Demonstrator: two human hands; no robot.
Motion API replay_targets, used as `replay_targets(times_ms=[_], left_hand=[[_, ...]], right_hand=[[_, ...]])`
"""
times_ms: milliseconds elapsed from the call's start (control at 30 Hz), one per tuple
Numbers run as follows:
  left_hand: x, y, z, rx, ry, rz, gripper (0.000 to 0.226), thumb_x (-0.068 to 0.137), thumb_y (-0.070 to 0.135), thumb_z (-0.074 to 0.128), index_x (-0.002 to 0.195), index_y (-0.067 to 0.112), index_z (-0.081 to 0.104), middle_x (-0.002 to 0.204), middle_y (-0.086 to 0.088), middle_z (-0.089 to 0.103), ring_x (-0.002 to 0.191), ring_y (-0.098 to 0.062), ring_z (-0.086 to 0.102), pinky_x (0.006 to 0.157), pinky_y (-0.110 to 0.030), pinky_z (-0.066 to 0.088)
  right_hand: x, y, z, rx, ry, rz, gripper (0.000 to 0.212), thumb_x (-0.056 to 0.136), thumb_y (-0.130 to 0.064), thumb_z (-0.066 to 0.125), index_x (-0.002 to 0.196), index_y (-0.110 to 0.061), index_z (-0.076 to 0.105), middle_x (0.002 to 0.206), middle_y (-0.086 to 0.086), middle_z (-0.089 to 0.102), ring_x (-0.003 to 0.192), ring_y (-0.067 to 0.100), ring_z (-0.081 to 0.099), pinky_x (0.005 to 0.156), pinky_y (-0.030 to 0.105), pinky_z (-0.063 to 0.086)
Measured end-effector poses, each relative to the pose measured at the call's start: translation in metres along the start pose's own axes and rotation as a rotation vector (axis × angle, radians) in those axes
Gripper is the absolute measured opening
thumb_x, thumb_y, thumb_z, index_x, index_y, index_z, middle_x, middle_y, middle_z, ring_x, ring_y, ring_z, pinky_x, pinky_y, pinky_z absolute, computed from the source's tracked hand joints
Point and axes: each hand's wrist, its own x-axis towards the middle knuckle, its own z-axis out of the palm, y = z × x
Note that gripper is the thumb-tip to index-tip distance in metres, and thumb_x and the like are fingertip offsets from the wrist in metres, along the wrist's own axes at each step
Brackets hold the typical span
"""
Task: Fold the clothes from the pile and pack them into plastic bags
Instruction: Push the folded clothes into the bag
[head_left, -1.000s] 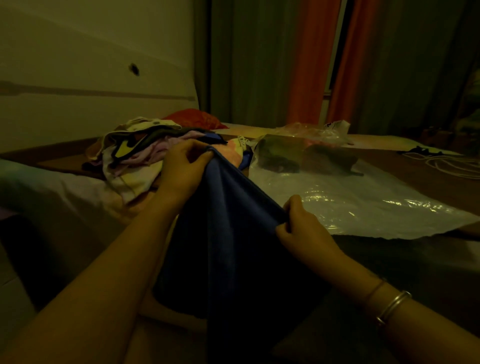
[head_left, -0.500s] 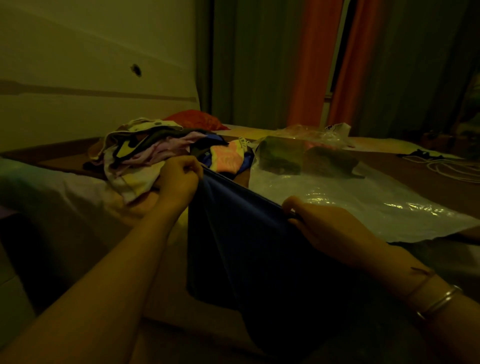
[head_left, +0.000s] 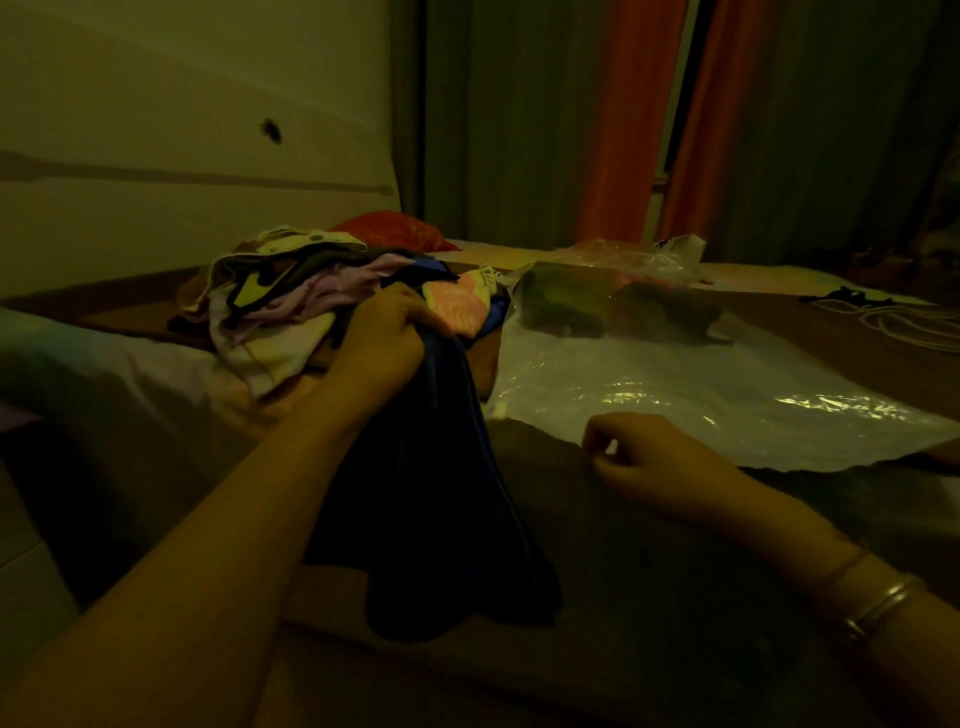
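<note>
Two hands are in view over a bed (head_left: 130, 374) in a dim room. The left hand (head_left: 382, 343) is curled tight round the gathered top of a dark blue garment (head_left: 441, 499), holding it bunched just in front of the pile of clothes (head_left: 291, 301). From that grip the blue cloth hangs down in long folds and drapes toward the near edge of the bed, its lower end lying in a dark heap between the two forearms. The right hand (head_left: 644, 462) is apart from the garment, lying low on the bed at the near edge of a flat clear plastic bag (head_left: 701, 395); its fingers are loosely curled, thumb near forefinger, and whether they pinch the film of the bag I cannot tell. Bangles (head_left: 878, 603) sit on the right wrist.

The pile lies toward the far left of the bed, a jumble of pink, cream, yellow and dark pieces, with an orange-patterned piece (head_left: 460, 304) at its right side, touching the left hand. Behind the pile shows a red cushion (head_left: 389, 231). Beyond the flat bag, toward the far edge, lies a filled plastic bag (head_left: 613, 306) with dark folded clothes inside. White cords (head_left: 904, 317) lie at the far right of the bed. Orange curtains (head_left: 623, 119) hang behind.
</note>
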Motion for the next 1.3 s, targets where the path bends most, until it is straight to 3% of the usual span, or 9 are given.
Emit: replay_targets(times_ms=[267,533,600,700,833,933,1000,1133,1300], left_hand=[[-0.009,0.028,-0.009,-0.260,-0.194,0.060,0.040,0.085,-0.010,0.046,0.080,0.022,0.070,0.093,0.013,0.055,0.101,-0.010,0.055,0.093,-0.020,0.040],[-0.014,0.031,-0.014,-0.292,-0.287,0.068,0.031,0.083,-0.004,0.056,0.085,0.024,0.070,0.103,0.013,0.054,0.094,0.010,0.052,0.075,0.001,0.040],[-0.014,0.027,-0.019,-0.275,-0.239,0.100,0.032,0.079,-0.010,0.058,0.090,0.018,0.070,0.098,0.015,0.055,0.090,0.018,0.052,0.075,0.003,0.039],[-0.009,0.015,-0.021,-0.183,-0.053,0.073,0.028,0.079,-0.011,0.058,0.088,0.012,0.071,0.095,0.009,0.057,0.097,0.001,0.055,0.078,0.004,0.036],[-0.008,0.001,-0.021,-0.115,0.124,-0.078,0.036,0.079,-0.011,0.054,0.075,0.020,0.070,0.088,0.005,0.060,0.092,-0.008,0.055,0.075,-0.015,0.040],[-0.010,0.001,-0.015,-0.096,0.055,-0.149,0.039,0.080,-0.008,0.053,0.072,0.025,0.071,0.088,0.004,0.066,0.086,-0.010,0.059,0.065,-0.019,0.042],[-0.013,0.008,-0.009,-0.130,-0.022,-0.131,0.034,0.082,-0.005,0.058,0.078,0.025,0.074,0.088,0.003,0.069,0.085,-0.010,0.063,0.070,-0.016,0.045],[-0.022,0.028,-0.007,-0.287,-0.229,-0.057,0.016,0.084,0.007,0.068,0.098,0.013,0.074,0.088,0.014,0.058,0.082,0.004,0.055,0.074,-0.005,0.044],[-0.032,0.047,-0.019,-0.600,-0.360,-0.094,0.013,0.083,0.029,0.068,0.094,0.033,0.066,0.088,0.030,0.061,0.085,0.012,0.060,0.071,-0.011,0.053]], right_hand=[[0.032,-0.067,0.029,0.595,0.122,-0.029,0.056,0.082,-0.032,0.071,0.119,-0.025,0.030,0.109,-0.005,0.053,0.095,0.010,0.059,0.076,0.024,0.055],[0.032,-0.075,0.053,0.390,0.123,0.124,0.042,0.087,-0.016,0.060,0.116,-0.014,0.030,0.101,0.011,0.059,0.088,0.028,0.064,0.075,0.051,0.056],[0.029,-0.061,0.052,0.293,0.053,0.189,0.041,0.088,-0.017,0.060,0.119,-0.013,0.034,0.104,0.008,0.057,0.090,0.025,0.063,0.077,0.045,0.056],[0.022,-0.042,0.044,0.206,-0.042,0.221,0.036,0.093,-0.018,0.055,0.125,-0.013,0.038,0.107,0.007,0.058,0.089,0.020,0.061,0.076,0.035,0.055],[0.013,-0.028,0.035,0.133,0.059,0.208,0.018,0.100,-0.021,0.043,0.117,-0.016,0.040,0.094,0.006,0.060,0.079,0.020,0.061,0.071,0.037,0.054],[0.015,-0.032,0.018,0.439,0.154,0.247,0.019,0.099,-0.019,0.045,0.115,-0.024,0.036,0.092,0.006,0.058,0.080,0.018,0.060,0.069,0.031,0.053],[0.019,-0.036,0.007,0.687,0.201,0.306,0.029,0.097,-0.012,0.048,0.121,-0.025,0.039,0.100,0.011,0.055,0.089,0.022,0.059,0.078,0.034,0.052],[0.020,-0.052,-0.012,1.098,0.242,0.280,0.023,0.097,-0.004,0.042,0.109,-0.020,0.052,0.098,0.010,0.054,0.084,0.023,0.056,0.065,0.029,0.049],[0.019,-0.066,-0.029,1.540,0.178,0.138,0.034,0.092,0.005,0.032,0.105,-0.009,0.060,0.103,0.011,0.059,0.083,0.018,0.058,0.054,0.021,0.055]])
